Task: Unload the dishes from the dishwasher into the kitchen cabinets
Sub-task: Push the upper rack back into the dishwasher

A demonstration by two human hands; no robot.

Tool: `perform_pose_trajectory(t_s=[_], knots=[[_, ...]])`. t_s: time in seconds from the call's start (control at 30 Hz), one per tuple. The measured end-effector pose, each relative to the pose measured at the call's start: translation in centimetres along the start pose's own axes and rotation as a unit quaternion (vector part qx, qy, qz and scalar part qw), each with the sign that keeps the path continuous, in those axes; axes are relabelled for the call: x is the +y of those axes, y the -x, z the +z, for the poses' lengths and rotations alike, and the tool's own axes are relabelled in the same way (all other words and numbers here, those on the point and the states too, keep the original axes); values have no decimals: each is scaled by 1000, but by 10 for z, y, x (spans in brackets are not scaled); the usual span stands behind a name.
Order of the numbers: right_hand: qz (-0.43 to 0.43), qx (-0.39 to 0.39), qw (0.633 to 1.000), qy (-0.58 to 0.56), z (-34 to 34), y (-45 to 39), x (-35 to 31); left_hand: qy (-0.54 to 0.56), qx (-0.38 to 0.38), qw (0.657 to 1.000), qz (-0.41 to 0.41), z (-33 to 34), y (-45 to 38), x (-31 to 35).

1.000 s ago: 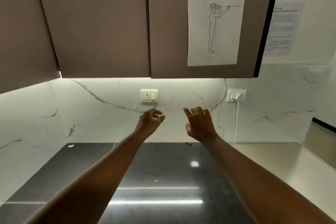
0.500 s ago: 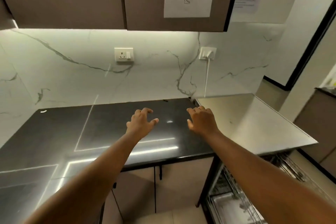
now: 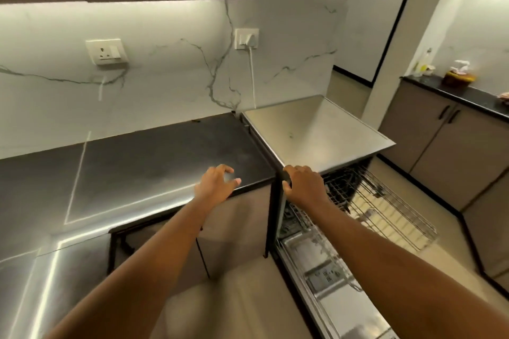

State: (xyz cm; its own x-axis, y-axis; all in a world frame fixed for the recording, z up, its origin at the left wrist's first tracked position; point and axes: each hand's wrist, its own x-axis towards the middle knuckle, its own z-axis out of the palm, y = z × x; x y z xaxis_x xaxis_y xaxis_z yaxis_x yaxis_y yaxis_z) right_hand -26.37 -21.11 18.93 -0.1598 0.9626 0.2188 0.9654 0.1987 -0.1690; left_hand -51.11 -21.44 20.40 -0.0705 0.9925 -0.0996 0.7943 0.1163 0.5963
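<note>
I'm seeing my left hand (image 3: 216, 184) hovering loosely curled, holding nothing, over the dark surface (image 3: 143, 165); my right hand (image 3: 303, 183) is hanging relaxed at the dishwasher (image 3: 316, 132) corner, whether touching it I cannot tell.

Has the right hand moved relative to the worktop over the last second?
Yes. The right hand has come down and rightward: earlier it was raised before the marble backsplash; now it hangs at the front corner of the steel dishwasher top, over the rack.

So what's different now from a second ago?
The view swung down and right, from the upper cabinets to the open dishwasher with its rack pulled out. Both hands dropped: the left hand over the black counter's edge, the right hand over the dishwasher's corner. Both remain empty.
</note>
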Motion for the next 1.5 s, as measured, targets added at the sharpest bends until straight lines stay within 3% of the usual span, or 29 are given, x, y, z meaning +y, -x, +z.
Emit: perform_pose_trajectory(t_s=[0.5,0.67,0.97,1.2,1.3,1.5], knots=[[235,6,971,-48,-32,241,245,70,-161,983,56,221,114,164],[301,27,950,-77,-34,293,295,139,-219,966,11,272,149,195],[417,5,890,-183,1,306,360,184,-243,950,-66,355,139,204],[453,-27,854,-254,38,288,412,268,-290,899,-189,434,104,223],[484,-39,819,-305,54,281,435,261,-298,895,-204,458,97,228],[572,-68,679,-455,86,270,457,259,-327,877,-240,491,92,233]])
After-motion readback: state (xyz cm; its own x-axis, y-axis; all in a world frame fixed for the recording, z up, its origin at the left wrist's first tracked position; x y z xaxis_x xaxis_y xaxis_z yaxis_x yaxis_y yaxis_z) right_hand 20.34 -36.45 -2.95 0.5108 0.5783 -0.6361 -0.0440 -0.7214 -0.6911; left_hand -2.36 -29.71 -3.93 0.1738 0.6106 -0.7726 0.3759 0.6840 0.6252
